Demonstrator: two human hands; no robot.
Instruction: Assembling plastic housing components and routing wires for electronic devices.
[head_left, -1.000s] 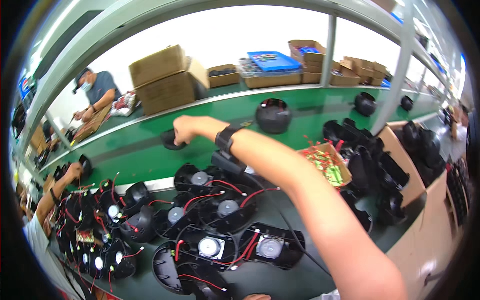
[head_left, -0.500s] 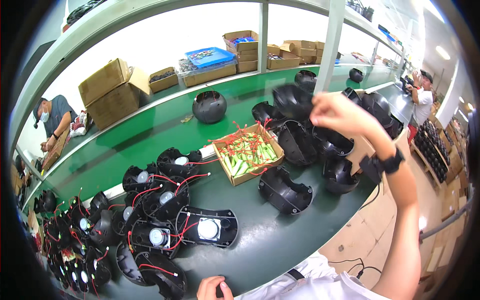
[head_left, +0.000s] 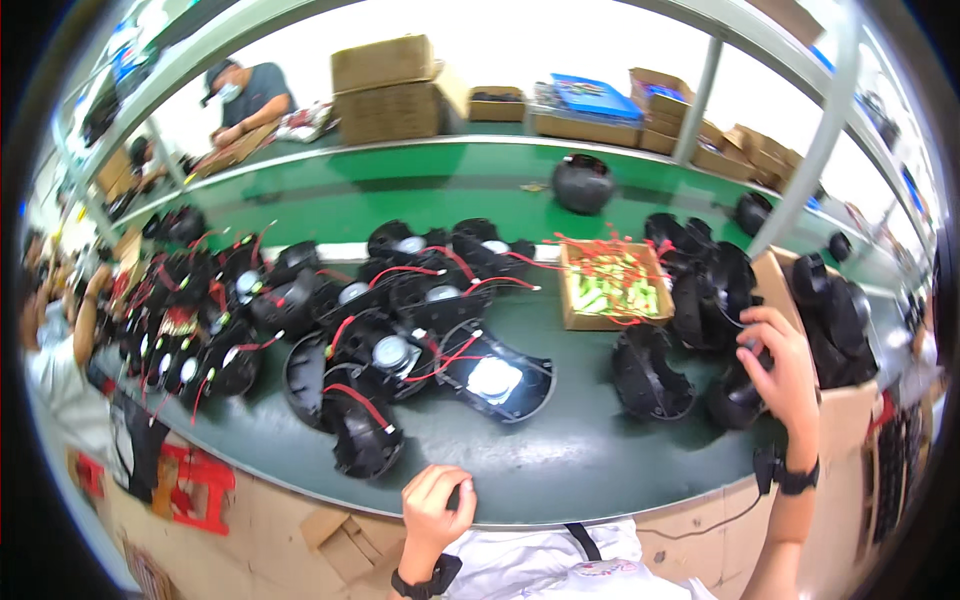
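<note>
At the right of the bench my right hand [head_left: 782,365] is raised beside several black plastic shell halves [head_left: 735,280]. Its fingers are apart, with no held thing showing between them. A rounded black shell [head_left: 735,402] lies just below it, partly hidden. My left hand [head_left: 437,505] rests at the near edge of the bench, fingers curled together and apparently holding nothing. An open black half shell [head_left: 652,378] sits left of my right hand. Farther left are shells with round white speakers [head_left: 494,379] and red wires [head_left: 360,400].
A cardboard box [head_left: 620,322] of green-wrapped parts with red wires stands mid-bench. Behind runs a green belt [head_left: 430,185] carrying a round black shell [head_left: 582,185]. A larger carton [head_left: 838,370] of black shells is at right. Metal posts [head_left: 812,150] rise beyond; co-workers are at left.
My view has swung to the right-hand side's opposite, so the scene sits farther right. My right hand has come down and no longer holds the blurred black shell. My left hand stays at the bench edge.
</note>
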